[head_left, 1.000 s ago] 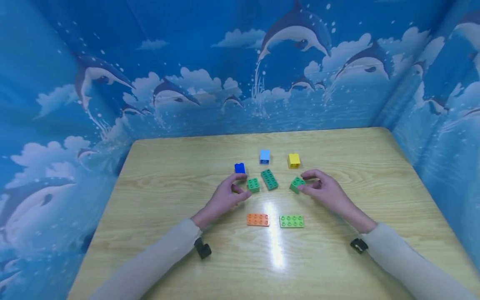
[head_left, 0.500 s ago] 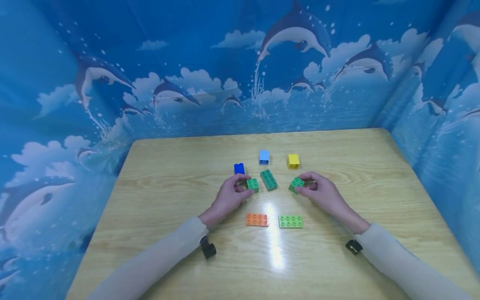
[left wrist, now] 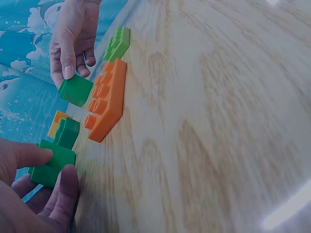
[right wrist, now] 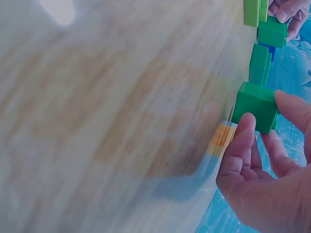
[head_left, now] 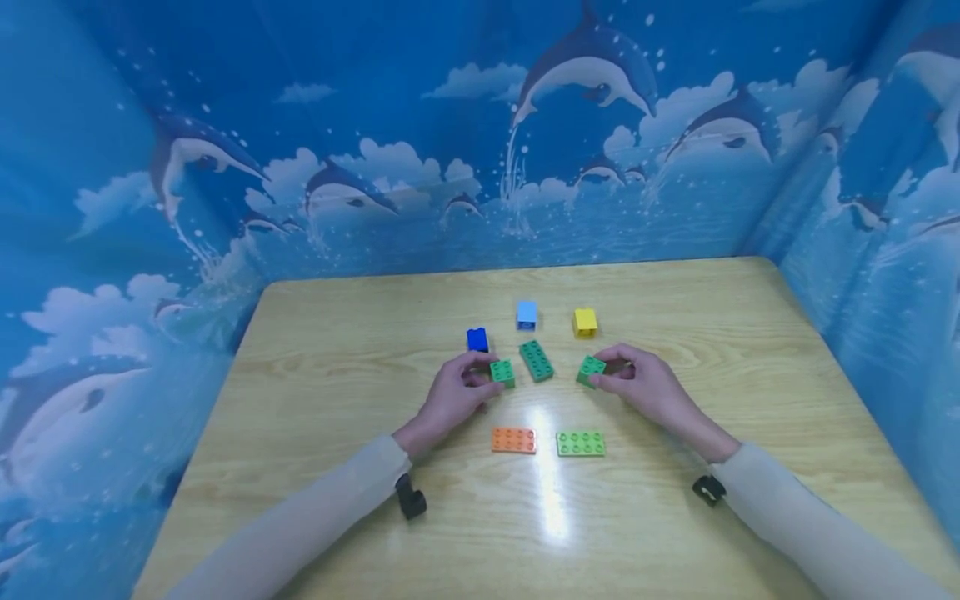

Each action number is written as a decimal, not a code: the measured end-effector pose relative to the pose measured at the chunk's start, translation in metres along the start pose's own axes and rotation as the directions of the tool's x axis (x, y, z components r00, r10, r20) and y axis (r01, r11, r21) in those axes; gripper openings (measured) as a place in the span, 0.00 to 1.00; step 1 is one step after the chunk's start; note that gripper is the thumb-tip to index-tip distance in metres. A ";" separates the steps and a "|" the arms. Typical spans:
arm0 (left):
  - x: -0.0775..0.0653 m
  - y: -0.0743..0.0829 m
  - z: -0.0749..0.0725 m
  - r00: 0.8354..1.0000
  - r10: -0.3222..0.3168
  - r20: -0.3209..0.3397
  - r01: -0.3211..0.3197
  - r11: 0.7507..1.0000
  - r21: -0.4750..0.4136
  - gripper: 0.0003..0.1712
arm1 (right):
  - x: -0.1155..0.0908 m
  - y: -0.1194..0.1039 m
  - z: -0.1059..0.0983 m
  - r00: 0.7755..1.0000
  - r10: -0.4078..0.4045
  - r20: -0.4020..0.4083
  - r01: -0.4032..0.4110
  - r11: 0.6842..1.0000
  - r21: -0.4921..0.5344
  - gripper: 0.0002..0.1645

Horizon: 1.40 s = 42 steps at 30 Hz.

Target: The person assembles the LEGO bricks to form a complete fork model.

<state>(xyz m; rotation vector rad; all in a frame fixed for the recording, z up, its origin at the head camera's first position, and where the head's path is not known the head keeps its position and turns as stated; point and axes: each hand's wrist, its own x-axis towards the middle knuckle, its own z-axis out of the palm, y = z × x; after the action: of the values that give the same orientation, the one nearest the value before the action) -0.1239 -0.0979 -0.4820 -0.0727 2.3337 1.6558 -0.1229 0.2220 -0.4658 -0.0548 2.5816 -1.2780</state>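
eight toy bricks were in view on or over one desk [head_left: 330, 354]: two green cubes, the left green cube [head_left: 503, 374] and the right green cube [head_left: 591, 372], plus one long green brick [head_left: 536, 361], one dark blue brick [head_left: 477, 340], one light blue brick [head_left: 527, 315], one yellow brick [head_left: 585, 323], one orange brick [head_left: 513, 440] and one lime brick [head_left: 581, 443]. in the head view the left grip [head_left: 453, 390] pinched the left green cube between thumb and fingers, the cube lying at its tips toward two o'clock. the right grip [head_left: 648, 387] pinched the right green cube likewise, at its tips toward ten o'clock. whether either cube touched the desk, i could not tell. the long green brick lay between the cubes, apart from both, with the light blue brick at its twelve o'clock. the dark blue brick was near the left grip, at one o'clock; the yellow brick stood at twelve o'clock from the right green cube. the orange brick lay at six o'clock from the left green cube, the lime brick near it at three.
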 end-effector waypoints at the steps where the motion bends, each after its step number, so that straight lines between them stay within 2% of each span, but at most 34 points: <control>1: 0.000 -0.001 -0.001 1.000 -0.003 -0.003 0.003 1.000 0.003 0.28 | 0.000 0.000 0.000 1.000 -0.004 0.004 0.004 1.000 -0.001 0.28; 7: -0.002 -0.002 -0.006 1.000 -0.025 -0.003 0.025 0.999 0.033 0.27 | 0.001 -0.002 0.000 1.000 0.000 0.012 0.000 1.000 -0.001 0.27; 13: -0.007 -0.004 -0.016 1.000 -0.011 0.001 0.011 0.999 0.034 0.27 | 0.000 -0.003 0.000 1.000 0.009 0.026 -0.009 1.000 0.012 0.26; 21: -0.012 -0.014 -0.035 0.999 0.013 -0.037 -0.013 1.000 -0.001 0.27 | 0.000 -0.003 0.000 0.999 0.008 0.052 -0.011 0.998 0.057 0.28; 33: -0.018 -0.021 -0.064 0.996 -0.013 -0.088 0.013 1.000 -0.004 0.28 | -0.001 -0.007 0.000 0.998 -0.007 0.060 0.005 0.999 0.043 0.25; 42: -0.017 -0.031 -0.085 0.993 -0.046 -0.107 0.040 0.998 -0.054 0.27 | -0.002 -0.005 0.003 0.998 0.001 0.065 -0.007 0.996 0.094 0.27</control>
<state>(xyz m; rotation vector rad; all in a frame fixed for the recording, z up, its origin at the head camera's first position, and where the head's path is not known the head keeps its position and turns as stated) -0.1181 -0.1897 -0.4806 -0.2273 2.3496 1.7314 -0.1206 0.2168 -0.4638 -0.0718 2.4621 -1.3717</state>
